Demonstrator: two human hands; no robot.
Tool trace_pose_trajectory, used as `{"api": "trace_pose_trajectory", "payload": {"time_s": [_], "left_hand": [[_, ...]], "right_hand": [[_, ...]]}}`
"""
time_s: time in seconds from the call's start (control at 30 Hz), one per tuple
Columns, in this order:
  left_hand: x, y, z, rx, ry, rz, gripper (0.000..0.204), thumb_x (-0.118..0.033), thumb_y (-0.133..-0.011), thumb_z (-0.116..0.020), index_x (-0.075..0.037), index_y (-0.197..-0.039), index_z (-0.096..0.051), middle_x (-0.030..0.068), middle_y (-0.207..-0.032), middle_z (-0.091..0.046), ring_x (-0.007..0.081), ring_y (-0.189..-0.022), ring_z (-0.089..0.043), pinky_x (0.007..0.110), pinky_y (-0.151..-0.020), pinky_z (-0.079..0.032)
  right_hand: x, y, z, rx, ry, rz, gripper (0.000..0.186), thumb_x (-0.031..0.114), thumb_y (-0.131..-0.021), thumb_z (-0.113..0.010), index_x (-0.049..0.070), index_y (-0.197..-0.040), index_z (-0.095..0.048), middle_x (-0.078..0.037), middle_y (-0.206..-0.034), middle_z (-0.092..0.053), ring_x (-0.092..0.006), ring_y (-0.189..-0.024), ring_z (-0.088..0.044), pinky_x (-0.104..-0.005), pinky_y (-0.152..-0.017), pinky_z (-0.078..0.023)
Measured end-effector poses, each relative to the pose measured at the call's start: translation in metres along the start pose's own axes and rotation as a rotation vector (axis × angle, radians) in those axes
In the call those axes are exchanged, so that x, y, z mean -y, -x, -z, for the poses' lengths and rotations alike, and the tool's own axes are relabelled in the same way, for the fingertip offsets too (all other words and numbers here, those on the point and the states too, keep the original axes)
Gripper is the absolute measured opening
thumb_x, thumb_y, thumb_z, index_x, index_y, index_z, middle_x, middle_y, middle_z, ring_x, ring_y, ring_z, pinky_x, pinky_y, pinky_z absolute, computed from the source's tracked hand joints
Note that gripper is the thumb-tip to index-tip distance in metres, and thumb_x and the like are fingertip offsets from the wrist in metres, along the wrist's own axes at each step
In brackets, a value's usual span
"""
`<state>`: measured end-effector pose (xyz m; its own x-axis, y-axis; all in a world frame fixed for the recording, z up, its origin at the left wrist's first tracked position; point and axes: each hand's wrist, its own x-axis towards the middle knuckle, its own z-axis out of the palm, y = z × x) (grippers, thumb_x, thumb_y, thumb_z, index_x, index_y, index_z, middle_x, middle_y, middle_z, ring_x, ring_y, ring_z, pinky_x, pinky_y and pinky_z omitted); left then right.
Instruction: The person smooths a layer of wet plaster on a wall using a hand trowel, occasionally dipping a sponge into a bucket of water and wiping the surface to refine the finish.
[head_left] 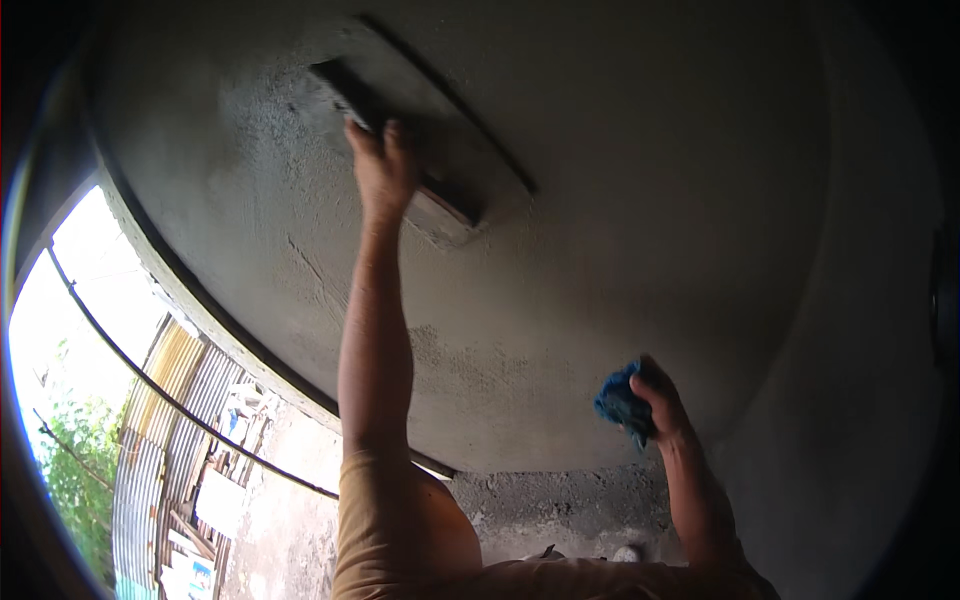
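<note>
My left hand [385, 170] is raised on an outstretched arm, its fingers closed around a long rectangular plastering trowel [450, 200]. The trowel lies slantwise against a broad grey plastered surface [600, 250], and it is slightly blurred. Rough, speckled plaster shows beside its upper left end, while the surface to the right looks smoother. Lower down on the right, my right hand [658, 400] grips a crumpled blue cloth [622, 402], held apart from the trowel. Part of the cloth is hidden within my fingers.
The plastered surface ends at a curved edge [215, 310] on the left, with bright outdoors beyond. A dark cable [160, 390] crosses that opening. Outside are corrugated metal sheets [150, 470], green foliage [80, 460] and piled boards [195, 530]. A rough concrete strip [560, 500] runs below.
</note>
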<state>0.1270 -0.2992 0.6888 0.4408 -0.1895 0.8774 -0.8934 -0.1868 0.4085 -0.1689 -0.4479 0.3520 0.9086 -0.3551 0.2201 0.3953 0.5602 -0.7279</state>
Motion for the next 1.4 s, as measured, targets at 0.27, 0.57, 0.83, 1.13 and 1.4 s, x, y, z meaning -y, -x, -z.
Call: {"api": "trace_pose_trajectory", "payload": {"time_s": [0.27, 0.57, 0.83, 1.13, 1.4], "left_hand": [[-0.031, 0.115, -0.033, 0.579, 0.561, 0.409, 0.087, -0.065, -0.102, -0.031, -0.016, -0.159, 0.013, 0.0263, -0.152, -0.038, 0.0319, -0.121, -0.058, 0.045, -0.1, -0.046], [-0.007, 0.137, -0.016, 0.484, 1.052, 0.37, 0.09, -0.047, -0.095, -0.066, -0.012, -0.161, -0.017, 0.0137, -0.149, -0.046, 0.0283, -0.138, -0.043, 0.038, -0.109, -0.038], [0.014, 0.141, -0.024, 0.545, 1.069, 0.376, 0.069, -0.036, -0.104, -0.055, -0.018, -0.161, -0.019, 0.0102, -0.148, -0.048, 0.0263, -0.135, -0.046, 0.039, -0.107, -0.042], [0.129, 0.28, 0.089, 0.282, 1.304, 0.57, 0.084, -0.043, -0.089, -0.072, -0.013, -0.154, -0.027, 0.0173, -0.14, -0.047, 0.0323, -0.12, -0.056, 0.051, -0.09, -0.056], [0.232, 0.575, 0.196, -0.051, 1.377, 1.376, 0.062, -0.057, -0.096, -0.047, -0.009, -0.135, -0.052, 0.0172, -0.123, -0.065, 0.0305, -0.089, -0.067, 0.043, -0.063, -0.056]], "right_hand": [[0.105, -0.158, -0.164, -0.088, 0.194, 0.628, 0.052, 0.052, -0.099, -0.056, 0.007, -0.125, -0.06, -0.006, -0.119, -0.062, -0.0154, -0.111, -0.058, -0.0339, -0.1, -0.044], [0.073, -0.147, -0.185, 0.332, 0.533, 0.662, 0.07, 0.058, -0.106, -0.022, 0.008, -0.156, -0.024, -0.015, -0.155, -0.034, -0.0245, -0.143, -0.034, -0.04, -0.117, -0.028], [-0.005, -0.158, -0.139, -0.162, 1.073, 0.984, 0.054, 0.022, -0.102, -0.056, -0.003, -0.145, -0.035, -0.022, -0.127, -0.055, -0.0315, -0.119, -0.058, -0.0367, -0.1, -0.046], [0.032, -0.198, -0.1, -0.351, 1.297, 1.359, 0.061, 0.036, -0.102, -0.056, 0.002, -0.15, -0.037, -0.02, -0.128, -0.063, -0.0284, -0.107, -0.068, -0.0368, -0.084, -0.057], [0.226, -0.244, -0.298, -0.134, 0.853, 1.053, 0.045, 0.042, -0.109, -0.035, 0.003, -0.104, -0.057, 0.002, -0.056, -0.045, -0.011, -0.04, -0.041, -0.0274, -0.037, -0.039]]}}
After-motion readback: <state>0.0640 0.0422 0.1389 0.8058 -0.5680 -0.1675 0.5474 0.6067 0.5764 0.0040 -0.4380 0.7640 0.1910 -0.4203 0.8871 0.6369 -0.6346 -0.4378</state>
